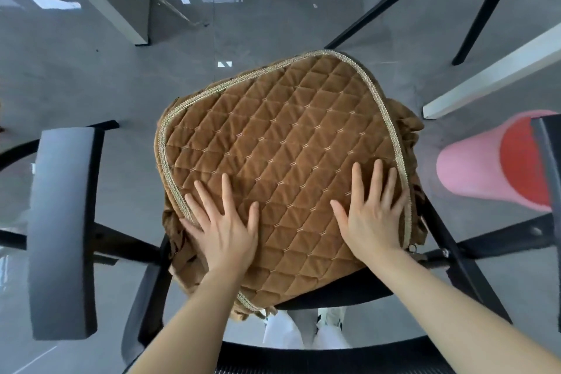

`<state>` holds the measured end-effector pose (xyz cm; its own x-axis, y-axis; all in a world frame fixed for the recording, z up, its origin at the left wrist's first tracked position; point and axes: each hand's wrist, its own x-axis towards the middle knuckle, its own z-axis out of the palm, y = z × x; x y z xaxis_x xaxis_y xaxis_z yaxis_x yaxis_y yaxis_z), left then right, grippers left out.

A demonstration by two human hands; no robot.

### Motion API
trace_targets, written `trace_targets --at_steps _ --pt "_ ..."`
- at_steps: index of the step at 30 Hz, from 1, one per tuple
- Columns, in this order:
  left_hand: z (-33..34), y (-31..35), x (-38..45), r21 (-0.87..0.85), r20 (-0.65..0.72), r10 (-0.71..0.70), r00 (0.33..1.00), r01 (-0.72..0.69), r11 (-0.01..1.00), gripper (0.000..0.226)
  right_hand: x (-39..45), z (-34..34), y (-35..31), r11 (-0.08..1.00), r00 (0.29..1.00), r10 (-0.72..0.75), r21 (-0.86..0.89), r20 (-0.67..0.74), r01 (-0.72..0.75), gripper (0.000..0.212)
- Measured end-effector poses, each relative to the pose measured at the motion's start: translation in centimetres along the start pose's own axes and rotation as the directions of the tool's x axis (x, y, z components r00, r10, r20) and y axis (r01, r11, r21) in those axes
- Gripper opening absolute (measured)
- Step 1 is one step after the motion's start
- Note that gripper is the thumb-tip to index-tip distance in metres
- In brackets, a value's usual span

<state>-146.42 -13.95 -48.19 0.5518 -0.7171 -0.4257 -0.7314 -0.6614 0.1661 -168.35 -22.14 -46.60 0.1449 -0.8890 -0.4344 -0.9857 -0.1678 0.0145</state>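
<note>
Both hands flat on the quilted brown seat cover (282,155), fingers straight and spread, gripping nothing. My left hand (224,228) presses near the cover's left edge, across the gold trim (170,179); my right hand (372,215) presses near the right edge. Cover sits on the office chair seat (343,291), skewed, black seat showing at the near edge. Ruffled skirt (179,255) bunched at the left and right sides. Left armrest (62,222) just beside it. Pink-and-red cylinder (491,173) at right, possibly a bin.
</note>
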Motion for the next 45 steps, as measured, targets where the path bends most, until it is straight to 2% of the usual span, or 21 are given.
trace_targets --at_steps 7,10,15,17,20,24,27,32,39,42,43,45 --pt "3.5 -0.5 0.9 0.042 -0.129 -0.001 0.992 0.007 0.999 0.080 1.2 3.3 -0.2 0.999 0.992 0.037 -0.002 -0.122 -0.038 0.077" --pt "3.1 -0.6 0.7 0.056 -0.122 -0.010 0.992 0.017 0.998 0.080 0.9 3.1 -0.2 0.999 0.992 0.034 0.011 -0.125 -0.032 0.077" --pt "0.5 -0.2 1.0 -0.034 -0.097 -0.037 0.995 0.034 0.999 0.079 2.4 0.1 0.1 0.996 0.983 0.054 0.076 -0.177 -0.041 0.072" --pt "-0.8 -0.2 2.5 0.008 -0.119 -0.007 0.993 0.008 1.000 0.075 4.1 -1.6 -0.2 0.998 0.981 0.016 0.062 -0.191 -0.004 0.070" --pt "-2.6 0.0 6.4 0.036 -0.115 0.034 0.993 -0.030 0.999 0.072 8.0 -3.7 -1.7 0.991 0.973 -0.122 0.025 -0.196 0.129 0.068" --pt "-4.4 1.2 11.5 -0.092 -0.130 -0.039 0.991 0.027 0.995 0.071 14.3 -5.2 -3.5 0.968 0.957 -0.246 0.012 -0.153 0.251 0.061" --pt "-4.1 1.8 13.3 -0.177 -0.141 -0.111 0.984 0.085 0.980 0.070 17.4 -5.0 -3.9 0.977 0.965 -0.210 0.010 -0.158 0.214 0.059" --pt "-3.4 1.3 13.8 -0.347 -0.223 -0.105 0.969 0.022 0.938 0.065 18.4 -4.1 -4.0 0.979 0.962 -0.202 -0.012 -0.182 0.203 0.060" --pt "-3.8 0.4 13.9 -0.419 -0.157 -0.084 0.984 0.011 0.908 0.065 18.5 -4.3 -3.9 0.976 0.971 -0.204 0.055 -0.126 0.212 0.061" --pt "-4.3 -0.7 12.6 -0.451 -0.199 -0.094 0.976 -0.006 0.893 0.070 17.3 -5.4 -3.1 0.974 0.971 -0.206 0.074 -0.121 0.216 0.066" --pt "-4.2 -1.1 12.1 -0.455 -0.215 -0.119 0.969 0.009 0.891 0.071 16.8 -5.4 -2.8 0.980 0.979 -0.167 0.093 -0.118 0.179 0.070" --pt "-4.2 -1.8 10.9 -0.472 -0.184 -0.237 0.954 0.125 0.873 0.075 15.6 -5.7 -1.7 0.969 0.998 0.027 0.247 -0.062 -0.011 0.085"
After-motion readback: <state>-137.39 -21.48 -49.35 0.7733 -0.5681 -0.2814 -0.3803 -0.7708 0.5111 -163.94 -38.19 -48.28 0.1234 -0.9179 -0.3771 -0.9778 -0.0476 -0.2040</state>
